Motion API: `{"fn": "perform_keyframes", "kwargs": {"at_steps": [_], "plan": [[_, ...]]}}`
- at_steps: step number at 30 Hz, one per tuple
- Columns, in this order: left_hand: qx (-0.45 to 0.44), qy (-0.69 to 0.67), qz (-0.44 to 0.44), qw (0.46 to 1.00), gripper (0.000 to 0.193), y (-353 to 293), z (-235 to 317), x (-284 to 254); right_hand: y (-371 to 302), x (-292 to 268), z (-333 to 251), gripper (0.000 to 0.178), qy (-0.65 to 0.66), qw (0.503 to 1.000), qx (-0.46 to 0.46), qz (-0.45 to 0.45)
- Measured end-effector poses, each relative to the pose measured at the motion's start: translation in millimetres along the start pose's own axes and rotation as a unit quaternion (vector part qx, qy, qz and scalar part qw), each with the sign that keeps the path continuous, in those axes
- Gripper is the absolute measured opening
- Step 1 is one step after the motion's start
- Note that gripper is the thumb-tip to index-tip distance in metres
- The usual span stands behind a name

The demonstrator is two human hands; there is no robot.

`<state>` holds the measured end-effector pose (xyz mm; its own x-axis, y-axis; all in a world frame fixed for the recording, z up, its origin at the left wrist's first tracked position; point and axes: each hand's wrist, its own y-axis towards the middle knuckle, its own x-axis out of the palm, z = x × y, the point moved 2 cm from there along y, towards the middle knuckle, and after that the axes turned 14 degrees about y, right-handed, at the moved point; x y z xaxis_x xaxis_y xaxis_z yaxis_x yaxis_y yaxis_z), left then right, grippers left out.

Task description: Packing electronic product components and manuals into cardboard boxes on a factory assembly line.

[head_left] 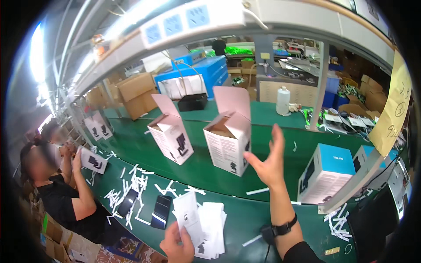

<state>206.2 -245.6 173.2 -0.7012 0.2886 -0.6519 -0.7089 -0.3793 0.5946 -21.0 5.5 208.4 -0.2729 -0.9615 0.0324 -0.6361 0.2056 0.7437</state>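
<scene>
Between the thumb and fingers of my left hand (178, 244) is a folded white instruction leaflet (188, 212), raised at the near edge of a pile of similar leaflets (213, 228). My right hand (269, 160), its fingers spread, reaches up at the right side of a white box (228, 147) with its top flap standing up; the thumb is close to the box's side, and whether it touches I cannot tell. Left of it stands another white box (173, 140) with a raised flap. Both carry a dark device picture.
Two phones (161, 212) (128, 203) lie beside scattered white paper strips (136, 186) on the green table. Blue-topped boxes (326, 173) stand at right near a metal post. A clear bottle (283, 101) is on the ledge behind. At left, a person (66, 193) holds a white box (93, 161).
</scene>
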Motion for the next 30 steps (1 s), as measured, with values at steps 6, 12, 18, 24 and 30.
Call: {"fn": "perform_keyframes", "kwargs": {"at_steps": [6, 12, 18, 24, 30], "plan": [[0.025, -0.198, 0.095, 0.975, 0.035, 42, -8, 4, -34, 31, 155, 0.143, 0.005, 0.984, 0.138, -0.11], [-0.13, -0.613, -0.16, 0.763, 0.058, 116, 53, 33, -25, -6, 133, 0.145, -0.119, 0.971, 0.178, -0.103], [0.0, -0.517, -0.106, 0.849, 0.042, 170, 135, 116, -28, -86, 104, 0.149, -0.054, 0.958, 0.2, -0.198], [0.114, -0.4, -0.035, 0.909, 0.026, 183, 179, 153, -13, -44, 26, 0.118, -0.072, 0.996, 0.041, -0.031], [0.179, -0.39, -0.007, 0.903, 0.017, 156, 212, 133, -15, -41, 25, 0.095, -0.121, 0.989, 0.081, 0.032]]}}
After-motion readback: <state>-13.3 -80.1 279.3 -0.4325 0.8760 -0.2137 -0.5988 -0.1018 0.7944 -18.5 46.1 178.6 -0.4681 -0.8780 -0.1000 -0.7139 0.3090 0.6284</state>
